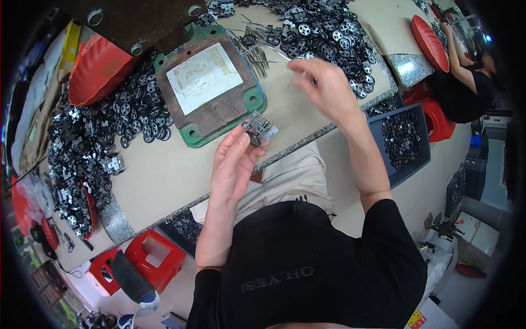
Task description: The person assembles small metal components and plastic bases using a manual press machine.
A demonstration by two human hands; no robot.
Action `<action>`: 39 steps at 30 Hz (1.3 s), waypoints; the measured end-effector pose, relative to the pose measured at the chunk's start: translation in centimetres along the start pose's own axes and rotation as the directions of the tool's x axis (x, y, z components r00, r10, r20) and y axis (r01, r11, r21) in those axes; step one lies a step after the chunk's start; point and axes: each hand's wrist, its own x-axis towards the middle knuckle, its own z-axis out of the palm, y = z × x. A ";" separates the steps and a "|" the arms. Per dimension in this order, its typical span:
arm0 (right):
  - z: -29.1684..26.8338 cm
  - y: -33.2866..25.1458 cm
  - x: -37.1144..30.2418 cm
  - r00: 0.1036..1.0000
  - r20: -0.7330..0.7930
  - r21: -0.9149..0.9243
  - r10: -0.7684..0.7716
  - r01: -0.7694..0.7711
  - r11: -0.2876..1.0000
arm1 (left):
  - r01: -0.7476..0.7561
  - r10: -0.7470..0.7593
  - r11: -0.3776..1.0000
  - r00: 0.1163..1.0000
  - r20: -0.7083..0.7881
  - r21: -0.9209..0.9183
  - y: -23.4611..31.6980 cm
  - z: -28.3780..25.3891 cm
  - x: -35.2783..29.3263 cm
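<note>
My left hand (233, 164) pinches a small grey toy-car chassis (258, 127) above the table's near edge. A black wheel (253, 138) sits at its lower side, next to my thumb. To the right and farther off, my right hand (327, 88) is curled, slightly smeared by motion, with thumb and forefinger close together. A small dark bit shows between its fingers, too hidden to name. Its fingertips are at the ends of thin metal rods (260, 63), which lie scattered beside a big heap of black wheels with silver spokes (334, 41).
A green and brown metal press base (211, 82) with a white plate stands before me, under a dark block (142, 22). More wheels (139, 109) and grey chassis parts (74, 148) are heaped left, by a red basin (101, 68). A blue-grey bin (402, 137) stands right; a person (466, 82) works beyond.
</note>
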 end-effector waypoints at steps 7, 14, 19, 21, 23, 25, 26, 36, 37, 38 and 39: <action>-0.1 4.6 3.2 0.949 0.075 -0.559 -0.308 0.296 0.775 | 0.011 -0.012 1.000 1.000 -0.023 -0.014 0.1 -0.3 -0.1; -0.2 0.1 0.3 0.962 0.098 0.059 -0.257 0.252 0.966 | -0.014 0.015 1.000 0.997 -0.072 0.013 0.3 0.2 -0.3; 1.9 0.0 -1.7 0.932 0.328 0.790 -0.155 -0.181 0.586 | -0.015 0.017 0.999 0.999 -0.047 0.041 0.4 0.8 -0.2; 2.3 0.1 -1.9 0.910 0.383 0.839 -0.155 -0.273 0.470 | -0.016 0.018 0.999 0.999 -0.036 0.050 0.3 0.8 -0.3; 2.4 -0.1 -1.9 0.905 0.388 0.844 -0.172 -0.275 0.461 | -0.020 0.021 0.998 0.999 -0.027 0.062 0.3 0.7 -0.4; 2.3 -0.1 -1.8 0.901 0.392 0.848 -0.187 -0.276 0.452 | -0.022 0.024 0.998 0.999 -0.034 0.064 0.3 0.7 -0.4; 2.3 -0.1 -1.8 0.900 0.398 0.848 -0.180 -0.285 0.447 | -0.020 0.022 0.997 0.999 -0.039 0.068 0.2 0.7 -0.4; 1.8 0.0 -1.4 0.893 0.389 0.791 -0.227 -0.197 0.580 | -0.024 0.033 0.993 0.996 -0.079 0.113 0.2 0.7 -0.6; 1.6 0.0 -1.3 0.893 0.390 0.790 -0.226 -0.197 0.581 | -0.023 0.031 0.994 0.997 -0.069 0.111 0.3 0.8 -0.6; 1.5 -0.1 -1.3 0.891 0.396 0.772 -0.224 -0.191 0.606 | -0.023 0.030 0.994 0.998 -0.060 0.109 0.3 0.8 -0.6; 1.4 -0.1 -1.3 0.888 0.403 0.754 -0.222 -0.185 0.630 | -0.023 0.029 0.994 0.998 -0.061 0.108 0.3 0.8 -0.6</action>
